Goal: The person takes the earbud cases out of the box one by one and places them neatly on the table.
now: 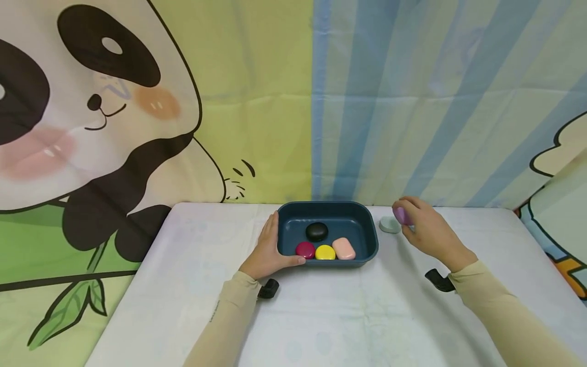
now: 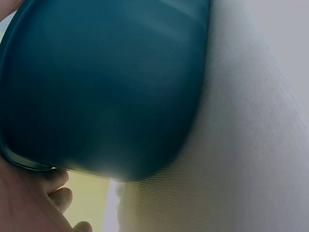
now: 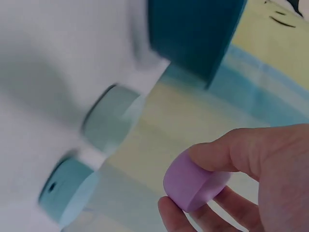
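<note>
Head view: gripping the left front corner of the blue tray (image 1: pixel 357 229) on the table (image 1: pixel 321 316) between thumb and fingers of the left hand (image 1: pixel 267 255), enclosing the black piece (image 1: pixel 317 232), red piece (image 1: pixel 305 250), yellow piece (image 1: pixel 325 252) and pink piece (image 1: pixel 343 248), and holding the purple piece (image 1: pixel 402 216) in the right hand (image 1: pixel 428 229) to the tray's right. Left wrist view: placing fingers at the tray's rim. Right wrist view: pinching the purple piece between thumb and fingertips, near the pale green piece (image 3: pixel 110 116) and teal piece (image 3: pixel 67 186).
</note>
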The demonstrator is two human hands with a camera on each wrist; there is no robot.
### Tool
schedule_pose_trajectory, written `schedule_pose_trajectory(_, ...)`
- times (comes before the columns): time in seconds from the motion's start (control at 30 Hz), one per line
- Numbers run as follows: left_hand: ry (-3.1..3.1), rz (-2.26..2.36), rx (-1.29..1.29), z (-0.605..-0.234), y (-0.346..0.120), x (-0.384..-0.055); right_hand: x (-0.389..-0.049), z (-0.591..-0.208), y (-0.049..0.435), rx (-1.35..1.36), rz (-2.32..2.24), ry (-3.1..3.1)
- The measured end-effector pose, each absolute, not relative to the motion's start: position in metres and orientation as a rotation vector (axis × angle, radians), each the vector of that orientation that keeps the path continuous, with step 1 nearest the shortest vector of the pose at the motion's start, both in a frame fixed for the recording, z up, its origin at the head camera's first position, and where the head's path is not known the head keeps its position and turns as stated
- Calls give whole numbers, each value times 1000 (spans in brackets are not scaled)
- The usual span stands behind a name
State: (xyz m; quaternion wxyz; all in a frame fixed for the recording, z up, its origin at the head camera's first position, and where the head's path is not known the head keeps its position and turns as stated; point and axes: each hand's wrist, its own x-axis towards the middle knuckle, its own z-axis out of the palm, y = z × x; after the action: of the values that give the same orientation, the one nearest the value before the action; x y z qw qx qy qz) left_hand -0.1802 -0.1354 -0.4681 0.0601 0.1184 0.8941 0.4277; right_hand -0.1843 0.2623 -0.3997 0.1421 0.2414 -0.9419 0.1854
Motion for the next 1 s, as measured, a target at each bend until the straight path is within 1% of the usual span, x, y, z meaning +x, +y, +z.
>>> schedule_pose_trajectory(0.27,2703,1287,375,-467,-135,-181,-184,-407,296,613,441,-2794)
schedule_pose_trajectory(0.53,2704,1288,351,-468,-134,-178,-190,-421,325,543,424,-2893)
schedule_pose_trajectory(0.83,2701,1312,361,-469,-135,-177,-197,-434,345,468,408,-2955)
schedule_pose_trajectory(1.0,2705,1305,365,-468,-135,-179,-200,-440,351,474,420,-2917)
